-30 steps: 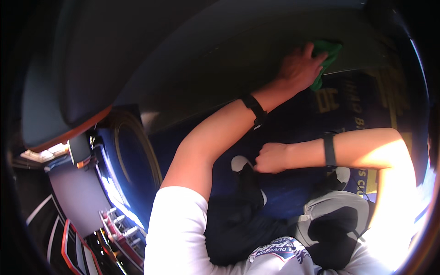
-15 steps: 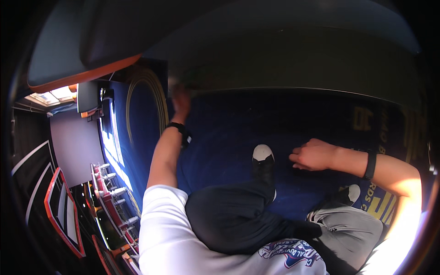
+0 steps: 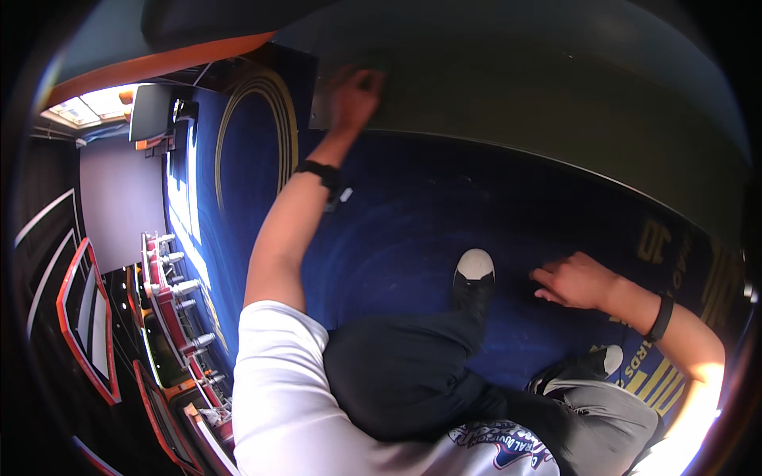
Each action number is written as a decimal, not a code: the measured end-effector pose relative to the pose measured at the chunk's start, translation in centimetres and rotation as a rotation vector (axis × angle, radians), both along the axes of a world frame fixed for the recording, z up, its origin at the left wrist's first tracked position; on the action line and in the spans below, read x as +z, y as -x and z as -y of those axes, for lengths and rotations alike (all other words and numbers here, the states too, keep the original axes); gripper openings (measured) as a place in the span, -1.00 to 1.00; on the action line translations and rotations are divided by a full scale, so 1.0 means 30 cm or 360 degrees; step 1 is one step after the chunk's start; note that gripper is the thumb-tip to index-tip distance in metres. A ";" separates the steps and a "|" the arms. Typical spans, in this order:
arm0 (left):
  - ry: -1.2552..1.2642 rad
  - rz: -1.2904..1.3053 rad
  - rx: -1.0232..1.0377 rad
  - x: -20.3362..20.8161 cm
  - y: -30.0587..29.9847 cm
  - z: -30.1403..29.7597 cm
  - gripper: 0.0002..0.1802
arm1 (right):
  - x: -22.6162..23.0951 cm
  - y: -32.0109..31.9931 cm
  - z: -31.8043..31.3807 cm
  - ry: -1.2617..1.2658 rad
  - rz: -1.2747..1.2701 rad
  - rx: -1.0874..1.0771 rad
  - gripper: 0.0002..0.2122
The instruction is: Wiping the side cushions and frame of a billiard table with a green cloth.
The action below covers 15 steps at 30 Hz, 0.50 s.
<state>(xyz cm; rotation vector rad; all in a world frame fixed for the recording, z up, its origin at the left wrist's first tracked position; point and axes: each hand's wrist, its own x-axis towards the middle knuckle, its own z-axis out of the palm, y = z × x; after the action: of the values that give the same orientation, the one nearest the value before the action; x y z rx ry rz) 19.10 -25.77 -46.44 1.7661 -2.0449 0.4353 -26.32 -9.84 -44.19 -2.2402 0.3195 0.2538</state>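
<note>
My left hand (image 3: 357, 97) reaches up and forward to a dark grey-green panel (image 3: 476, 103). Its fingers look curled, with a small dark greenish thing (image 3: 376, 70) at them, too dim and blurred to name. Whether the hand presses on the panel is hard to make out. My right hand (image 3: 581, 281) hangs over the blue floor, right of my white-toed shoe (image 3: 475, 268). The fingers there are loosely bent and apart, and I see nothing in them. A black band circles each wrist.
Yellow lettering and curved lines mark the blue floor (image 3: 381, 230). A pale metal edge runs along the panel's bottom. An orange-edged dark shape (image 3: 175, 59) overhangs at upper left. A red foosball table (image 3: 168, 305) with white handles stands at left, near a red-framed piece (image 3: 87, 317).
My left hand has moved up and to the right across the panel. My right hand has shifted right and slightly down, its fingers loosening. The whole view has tilted a little.
</note>
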 end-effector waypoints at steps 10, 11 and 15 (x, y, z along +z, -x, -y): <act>-0.0195 0.0356 -0.0244 -0.032 -0.417 0.147 -0.72 | 0.021 -0.078 0.034 0.0032 0.0076 -0.0096 -0.80; -0.0366 -0.0010 0.0218 -0.083 -0.458 0.086 -0.71 | 0.011 -0.062 0.030 0.0008 0.0009 -0.0129 -0.80; -0.1476 0.1267 0.0797 0.140 -0.994 -0.286 -0.66 | 0.042 -0.035 0.037 0.0114 0.0316 -0.0209 -0.81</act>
<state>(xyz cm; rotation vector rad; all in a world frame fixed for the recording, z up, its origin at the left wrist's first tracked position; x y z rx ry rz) 48.92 -17.18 -42.23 3.0862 -2.5292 0.3905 -25.27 -10.95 -42.94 -2.2813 0.3716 -0.0504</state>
